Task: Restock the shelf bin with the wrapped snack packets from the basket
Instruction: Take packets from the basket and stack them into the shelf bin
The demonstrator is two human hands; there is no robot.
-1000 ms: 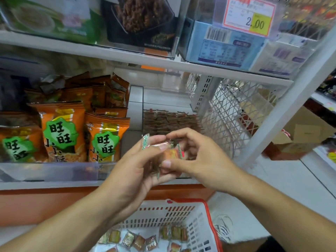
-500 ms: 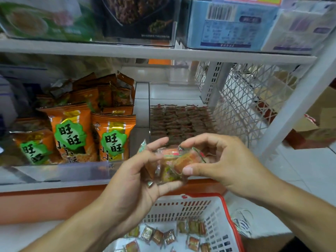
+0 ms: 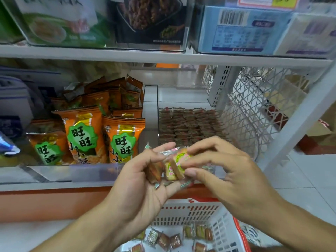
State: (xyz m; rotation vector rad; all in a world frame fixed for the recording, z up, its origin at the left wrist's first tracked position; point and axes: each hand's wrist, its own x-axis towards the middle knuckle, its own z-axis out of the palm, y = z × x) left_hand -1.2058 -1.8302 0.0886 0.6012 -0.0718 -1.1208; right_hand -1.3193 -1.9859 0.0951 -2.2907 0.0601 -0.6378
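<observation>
Since the prior frame, I saw both hands rise slightly and the packets fan apart. Left hand [image 3: 143, 180] cupped a small stack of wrapped snack packets [image 3: 171, 165]; right hand [image 3: 223, 170] pinched the top one by thumb and fingertips. Shelf bin [image 3: 190, 124] sat just beyond them, basket [image 3: 196, 213] directly below.

Price tag [image 3: 267, 1] cropped at top edge; blurred printing on blue box [image 3: 240, 30].

Glossy film packets [image 3: 174, 166] (plastic basket [image 3: 196, 213]).
</observation>
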